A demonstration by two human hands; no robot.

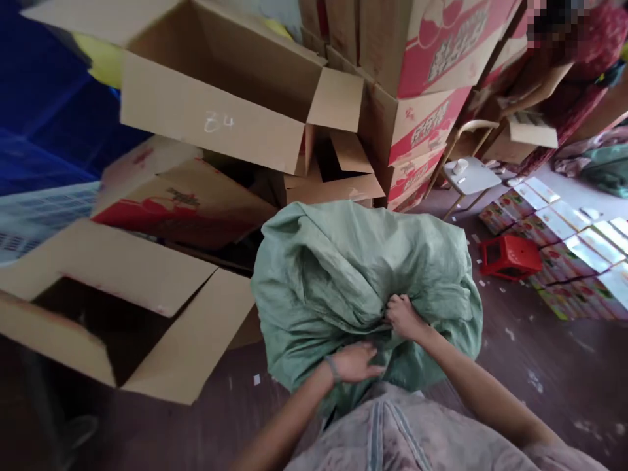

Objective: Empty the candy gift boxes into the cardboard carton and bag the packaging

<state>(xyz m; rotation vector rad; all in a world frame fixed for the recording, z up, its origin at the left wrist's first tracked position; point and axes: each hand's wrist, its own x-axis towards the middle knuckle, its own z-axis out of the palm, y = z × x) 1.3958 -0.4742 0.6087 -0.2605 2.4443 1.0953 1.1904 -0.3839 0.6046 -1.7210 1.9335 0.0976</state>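
Pale patterned clothing (402, 428) with grey-blue trim fills the near edge of the scene, just below a bulging green sack (338, 255) that stands directly in front of the wearer, over a dark floor (500, 386) littered with white scraps. The right hand (405, 318) clenches a gathered fold near the sack's middle; the left hand (354, 364), a grey band (332, 368) at its wrist, lies across the fabric with fingers extended, gripping nothing visible. An open cardboard box (167, 356) gapes to the left, while another (210, 118), marked in white, sits beyond. Red-and-tan cartons (422, 131) rise in a stack behind the sack. At right, a red stool (513, 254) stands beside rows of colorful packages (569, 242).
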